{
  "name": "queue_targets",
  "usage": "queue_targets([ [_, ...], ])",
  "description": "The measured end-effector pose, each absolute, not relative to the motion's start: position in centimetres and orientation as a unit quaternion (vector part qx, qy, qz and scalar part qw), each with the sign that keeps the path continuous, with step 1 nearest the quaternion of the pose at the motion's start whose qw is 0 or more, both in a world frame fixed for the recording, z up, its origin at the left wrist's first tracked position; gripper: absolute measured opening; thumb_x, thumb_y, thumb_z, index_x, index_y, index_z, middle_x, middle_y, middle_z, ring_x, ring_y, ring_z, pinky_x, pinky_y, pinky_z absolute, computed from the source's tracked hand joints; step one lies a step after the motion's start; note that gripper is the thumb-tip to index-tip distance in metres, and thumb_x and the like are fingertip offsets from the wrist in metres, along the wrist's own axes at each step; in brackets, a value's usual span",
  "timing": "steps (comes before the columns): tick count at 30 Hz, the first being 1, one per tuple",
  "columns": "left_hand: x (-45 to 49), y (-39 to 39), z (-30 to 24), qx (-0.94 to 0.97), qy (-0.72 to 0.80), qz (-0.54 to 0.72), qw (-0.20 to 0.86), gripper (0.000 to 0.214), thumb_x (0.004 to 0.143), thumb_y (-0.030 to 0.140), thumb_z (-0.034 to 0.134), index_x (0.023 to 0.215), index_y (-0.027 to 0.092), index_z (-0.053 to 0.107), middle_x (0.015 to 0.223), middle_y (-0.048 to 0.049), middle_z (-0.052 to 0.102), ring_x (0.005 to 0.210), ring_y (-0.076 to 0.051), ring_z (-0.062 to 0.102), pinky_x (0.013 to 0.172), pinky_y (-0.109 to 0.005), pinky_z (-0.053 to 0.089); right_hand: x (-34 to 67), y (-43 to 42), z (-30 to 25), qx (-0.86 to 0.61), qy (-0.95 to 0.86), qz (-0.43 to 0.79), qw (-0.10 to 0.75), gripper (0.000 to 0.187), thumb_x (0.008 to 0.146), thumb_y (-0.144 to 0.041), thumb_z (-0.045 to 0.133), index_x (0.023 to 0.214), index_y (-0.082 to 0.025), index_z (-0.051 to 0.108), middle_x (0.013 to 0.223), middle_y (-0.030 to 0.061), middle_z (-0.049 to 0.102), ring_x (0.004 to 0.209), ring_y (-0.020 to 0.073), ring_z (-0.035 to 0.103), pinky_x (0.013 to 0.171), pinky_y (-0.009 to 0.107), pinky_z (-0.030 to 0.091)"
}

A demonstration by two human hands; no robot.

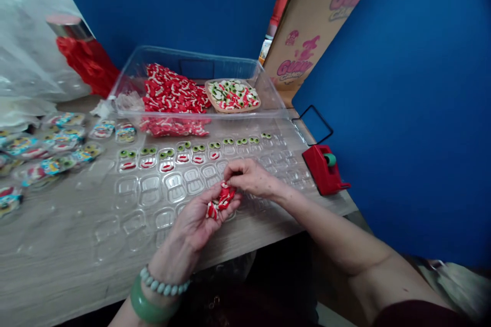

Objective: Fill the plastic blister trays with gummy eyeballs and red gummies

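1. biggest risk imo: the red-and-white gummies (220,202) are heaped loose on the open left hand (192,227), so even a small tilt could spill them onto the tabletop (49,260) or off its edge.
2. they look sticky too, so a few could clump and the right hand (251,178) might drag up two at once.
3. the clear blister tray (174,189) has loads of cells side by side, so a piece could land in the wrong one or knock the green-eyed gummies (128,154) sitting in the upper row.
4. grip check: the left one is spread and cupped, with the pile lying in the palm toward the fingers. the right fingertips are pressed together right at the top of the pile, but i can't tell if they're pinching a piece.
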State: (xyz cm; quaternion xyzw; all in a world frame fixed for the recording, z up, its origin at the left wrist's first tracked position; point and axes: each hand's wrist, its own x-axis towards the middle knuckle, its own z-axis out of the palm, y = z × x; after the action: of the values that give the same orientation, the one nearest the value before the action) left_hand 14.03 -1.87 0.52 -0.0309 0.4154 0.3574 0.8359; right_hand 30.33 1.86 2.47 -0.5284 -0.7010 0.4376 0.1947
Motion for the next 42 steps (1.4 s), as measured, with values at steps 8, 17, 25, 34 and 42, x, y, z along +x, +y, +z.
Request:
queue_targets([
  [8, 13.1, -1.1, 0.6, -0.039, 0.382, 0.406, 0.829, 0.025, 0.089, -0.003, 0.052, 0.105, 0.009, 0.067, 0.087, -0.0101, 0.075, 0.070, -0.019, 0.075, 0.066, -0.031, 0.066, 29.2, 1.1, 3.2, -0.489, -0.798, 0.297, 0.187, 0.016, 0.089, -0.014, 0.054, 0.086, -0.018, 0.069, 0.086, 0.0006, 0.066, 0.083, 0.0135, 0.057, 0.075, 0.025, 0.039],
  [17, 13.3, -1.3, 0.5, -0.069, 0.419, 0.367, 0.828, 0.015, 0.095, 0.010, 0.053, 0.100, 0.005, 0.066, 0.088, -0.0177, 0.074, 0.083, -0.028, 0.076, 0.074, -0.037, 0.066, 30.7, 8.6, 0.2, -0.685, -0.703, 0.164, 0.102, 0.022, 0.087, -0.017, 0.051, 0.088, -0.019, 0.073, 0.091, 0.0060, 0.072, 0.086, 0.0196, 0.061, 0.072, 0.028, 0.038],
  [25, 12.6, -1.3, 1.0, -0.074, 0.385, 0.391, 0.833, 0.030, 0.089, 0.002, 0.054, 0.117, 0.004, 0.064, 0.102, -0.0194, 0.074, 0.102, -0.033, 0.073, 0.087, -0.043, 0.063, 30.2, 8.4, -1.2, -0.668, -0.737, 0.080, 0.070, 0.027, 0.091, -0.022, 0.049, 0.099, -0.019, 0.074, 0.104, 0.0119, 0.068, 0.095, 0.0231, 0.061, 0.080, 0.031, 0.042],
  [34, 13.1, -1.6, 0.7, -0.028, 0.367, 0.385, 0.846, 0.043, 0.090, -0.004, 0.045, 0.126, 0.012, 0.063, 0.094, -0.0102, 0.076, 0.081, -0.021, 0.076, 0.082, -0.037, 0.064, 29.7, 0.8, 2.8, -0.468, -0.800, 0.316, 0.202, 0.018, 0.088, -0.015, 0.057, 0.090, -0.020, 0.073, 0.091, 0.0016, 0.061, 0.085, 0.0140, 0.057, 0.078, 0.027, 0.044],
  [42, 14.4, -2.9, 1.0, 0.008, 0.361, 0.372, 0.855, 0.027, 0.086, -0.003, 0.056, 0.106, 0.008, 0.070, 0.102, -0.0134, 0.076, 0.090, -0.023, 0.075, 0.085, -0.037, 0.063, 31.0, -1.0, 3.1, -0.538, -0.726, 0.372, 0.215, 0.019, 0.079, -0.006, 0.055, 0.080, -0.018, 0.070, 0.083, -0.0009, 0.067, 0.081, 0.0130, 0.058, 0.074, 0.026, 0.042],
])
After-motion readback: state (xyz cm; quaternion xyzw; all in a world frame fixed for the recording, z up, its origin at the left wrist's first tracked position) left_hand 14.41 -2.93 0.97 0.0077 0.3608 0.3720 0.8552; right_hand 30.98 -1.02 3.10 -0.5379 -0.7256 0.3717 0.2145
